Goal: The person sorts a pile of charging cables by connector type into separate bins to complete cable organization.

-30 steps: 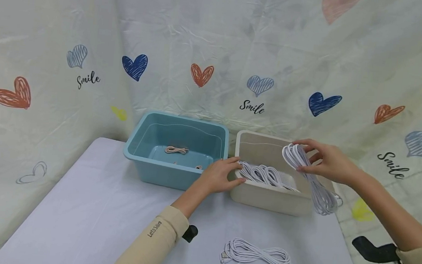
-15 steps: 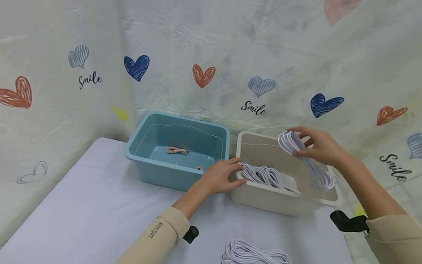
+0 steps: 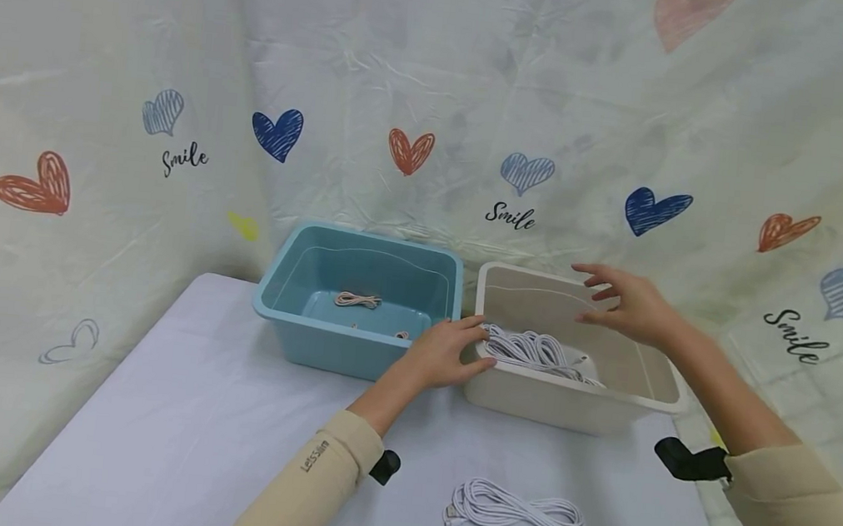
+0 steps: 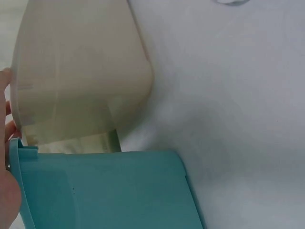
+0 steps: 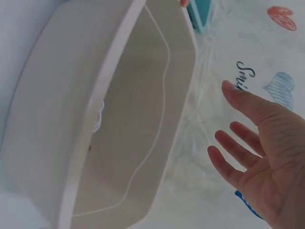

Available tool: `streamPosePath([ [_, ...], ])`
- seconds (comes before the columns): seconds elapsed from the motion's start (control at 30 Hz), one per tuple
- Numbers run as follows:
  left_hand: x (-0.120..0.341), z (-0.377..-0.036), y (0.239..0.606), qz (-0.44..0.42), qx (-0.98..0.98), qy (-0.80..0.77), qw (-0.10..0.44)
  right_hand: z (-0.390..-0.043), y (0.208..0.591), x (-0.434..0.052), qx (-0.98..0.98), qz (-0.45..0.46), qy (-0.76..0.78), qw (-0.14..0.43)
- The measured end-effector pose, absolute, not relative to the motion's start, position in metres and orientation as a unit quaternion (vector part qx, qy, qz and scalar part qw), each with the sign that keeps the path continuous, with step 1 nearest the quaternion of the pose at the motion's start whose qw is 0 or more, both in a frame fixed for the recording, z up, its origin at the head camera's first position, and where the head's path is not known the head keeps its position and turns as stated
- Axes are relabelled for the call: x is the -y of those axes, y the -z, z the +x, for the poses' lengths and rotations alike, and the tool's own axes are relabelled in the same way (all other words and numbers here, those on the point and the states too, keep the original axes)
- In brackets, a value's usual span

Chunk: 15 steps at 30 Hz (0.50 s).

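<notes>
My right hand (image 3: 628,306) hovers over the right part of the beige bin (image 3: 552,400), its fingers spread and nothing between them. In the right wrist view, the right hand (image 5: 267,148) is apart from the bin's rim. Inside the beige bin lie coiled white cables (image 3: 534,350), bunched toward its left side. My left hand (image 3: 439,352) rests at the bin's near left corner, fingers stretched over the rim and thumb along the front edge. Another coiled white cable (image 3: 516,509) lies on the table in front.
A blue bin (image 3: 338,354) stands just left of the beige one, holding a small bundle of thin beige cord (image 3: 356,300) and smaller bits. White cloth covers the table (image 3: 175,409). A heart-patterned curtain (image 3: 453,74) hangs right behind the bins.
My right hand has brought a coiled white cable in over the beige bin and let go of it; the cable now lies among the others. The left hand has stayed at the corner.
</notes>
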State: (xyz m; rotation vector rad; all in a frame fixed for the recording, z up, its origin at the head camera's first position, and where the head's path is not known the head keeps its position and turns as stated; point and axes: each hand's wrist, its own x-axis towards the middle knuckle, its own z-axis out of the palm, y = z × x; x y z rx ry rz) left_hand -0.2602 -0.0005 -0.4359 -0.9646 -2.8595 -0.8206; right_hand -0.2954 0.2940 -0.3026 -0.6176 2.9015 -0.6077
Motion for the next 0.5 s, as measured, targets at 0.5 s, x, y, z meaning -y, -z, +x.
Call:
streamPosePath([
  [0.5, 0.000, -0.258, 0.434, -0.342, 0.920, 0.187, 0.039, -0.253, 0.328, -0.283, -0.934, -0.274, 0.228, 0.016],
])
